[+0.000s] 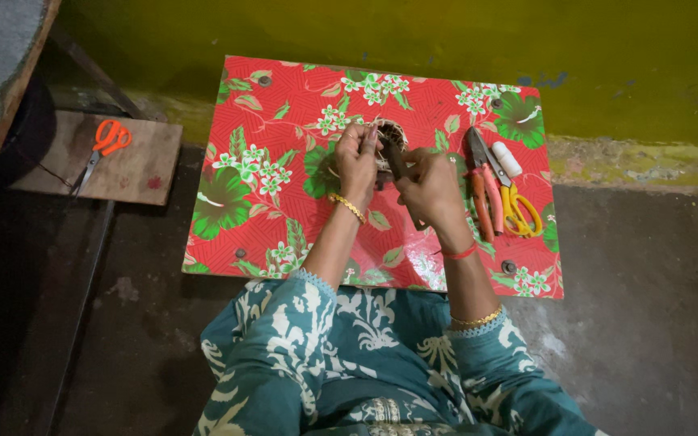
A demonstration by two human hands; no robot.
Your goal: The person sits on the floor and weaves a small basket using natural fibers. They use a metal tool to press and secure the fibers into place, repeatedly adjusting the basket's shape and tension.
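Orange-handled scissors (105, 144) lie on a wooden board (135, 165) at nine o'clock. Over the floral red table (284, 218), the left hand (356, 157) pinches a round woven piece (389, 133), the right hand (430, 187) grips a dark tool (393, 160) (type unclear). Pliers (485, 186) and yellow scissors (519, 206) rest at three o'clock.

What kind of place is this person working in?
Probably a small home workshop at floor level. A low table with a red flowered cover sits on a bare concrete floor against a worn yellow-green wall, with pliers and yellow-handled scissors laid out.
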